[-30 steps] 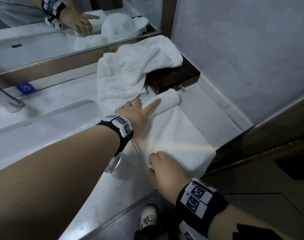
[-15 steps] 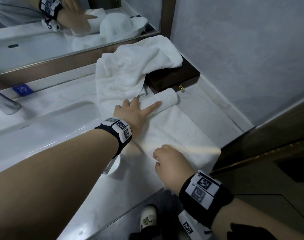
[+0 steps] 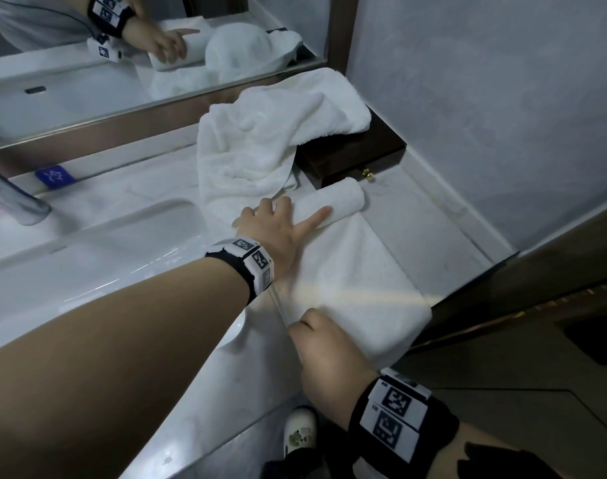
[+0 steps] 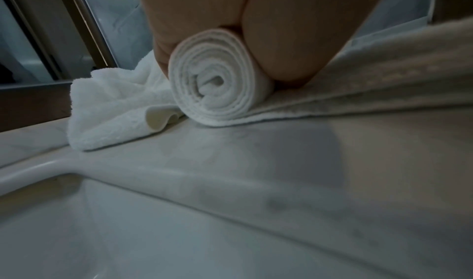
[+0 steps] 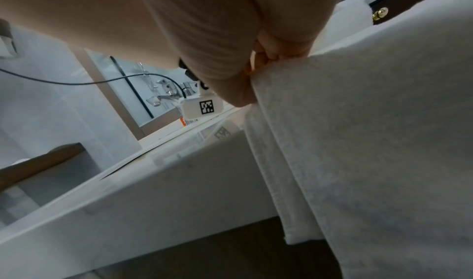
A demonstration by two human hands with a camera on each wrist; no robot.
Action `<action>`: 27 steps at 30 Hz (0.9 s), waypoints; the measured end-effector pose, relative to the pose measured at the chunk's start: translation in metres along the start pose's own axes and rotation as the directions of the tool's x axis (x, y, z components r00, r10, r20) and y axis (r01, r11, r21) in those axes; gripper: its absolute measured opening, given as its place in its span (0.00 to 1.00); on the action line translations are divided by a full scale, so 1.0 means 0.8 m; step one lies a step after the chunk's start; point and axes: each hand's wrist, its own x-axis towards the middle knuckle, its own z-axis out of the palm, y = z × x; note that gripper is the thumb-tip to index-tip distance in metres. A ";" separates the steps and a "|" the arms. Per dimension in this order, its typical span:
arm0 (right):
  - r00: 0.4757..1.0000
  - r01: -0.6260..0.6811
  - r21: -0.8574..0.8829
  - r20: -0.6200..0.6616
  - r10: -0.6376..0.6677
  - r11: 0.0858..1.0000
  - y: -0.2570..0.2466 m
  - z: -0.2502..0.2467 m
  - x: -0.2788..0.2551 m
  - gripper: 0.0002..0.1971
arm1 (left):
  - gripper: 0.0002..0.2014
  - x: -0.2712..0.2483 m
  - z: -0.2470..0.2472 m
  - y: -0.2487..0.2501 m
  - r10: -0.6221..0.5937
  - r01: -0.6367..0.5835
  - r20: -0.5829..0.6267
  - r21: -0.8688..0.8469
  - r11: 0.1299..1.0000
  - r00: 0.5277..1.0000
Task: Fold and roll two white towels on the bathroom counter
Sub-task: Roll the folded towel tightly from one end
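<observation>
Nearest us, our right hand [image 3: 324,344] pinches the near left corner of the first of two white towels, the half-rolled towel [image 3: 350,278]; the right wrist view shows our fingers [image 5: 266,46] curled tight on the cloth, so this grip is clenched on it. The towel's near end hangs over the front edge of the marble surface [image 3: 429,233], and its flat, folded part stretches away from us across the top.

Farther out, our left hand [image 3: 277,226] lies on the rolled far end of the same towel, forefinger stretched along the roll and thumb behind it. The left wrist view shows one tight spiral [image 4: 217,79] held between thumb and fingers, so that grip grasps the roll.

Beyond it, the second towel [image 3: 260,140] lies loose and crumpled, draped partly over one dark wooden box [image 3: 357,150] with one brass knob [image 3: 367,173], just behind the roll.

To the left sits one sink basin [image 3: 98,257] and one tap [image 3: 15,198]. Farthest back, one mirror [image 3: 70,84] reflects the hand and towels.
</observation>
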 end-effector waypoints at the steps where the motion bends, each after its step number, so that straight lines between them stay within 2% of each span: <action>1: 1.000 0.013 0.016 -0.012 -0.012 1.000 -0.001 0.002 -0.002 0.14 | 0.59 0.000 0.000 0.000 0.000 0.000 0.003 0.002 1.000 1.000; 6: 0.996 0.083 0.062 -0.031 -0.082 0.995 0.000 0.009 -0.009 0.15 | 0.59 -0.001 -0.005 0.000 -0.002 0.001 0.022 0.012 1.000 1.000; 9: 0.998 0.056 0.075 -0.021 -0.055 0.996 0.003 0.016 -0.018 0.16 | 0.59 -0.003 -0.007 -0.001 -0.001 0.001 0.025 0.013 1.000 1.000; 11: 0.998 0.025 0.061 -0.066 -0.021 0.998 0.004 0.019 -0.024 0.17 | 0.57 -0.004 -0.007 -0.001 0.002 -0.002 0.026 0.013 1.000 1.000; 14: 0.986 -0.002 -0.013 -0.165 0.000 1.000 0.008 0.018 -0.031 0.14 | 0.48 -0.006 -0.007 -0.003 0.002 -0.002 0.006 -0.052 0.999 1.000; 17: 0.977 -0.035 -0.049 -0.211 0.024 0.998 0.019 0.012 -0.036 0.13 | 0.37 -0.012 -0.009 -0.012 0.072 -0.076 -0.030 -0.120 0.990 0.997; 20: 0.970 -0.048 -0.068 -0.241 0.031 0.997 0.031 0.005 -0.037 0.13 | 0.32 -0.017 -0.009 -0.021 0.123 -0.124 -0.012 -0.120 0.985 0.992; 23: 0.970 -0.066 -0.101 -0.241 0.040 0.993 0.041 -0.001 -0.035 0.12 | 0.31 -0.020 -0.006 -0.025 0.086 -0.082 0.027 -0.124 0.989 0.996; 27: 0.979 -0.101 -0.146 -0.192 0.072 0.984 0.055 -0.010 -0.030 0.09 | 0.31 -0.031 0.001 -0.029 0.005 -0.004 0.005 -0.122 0.993 1.000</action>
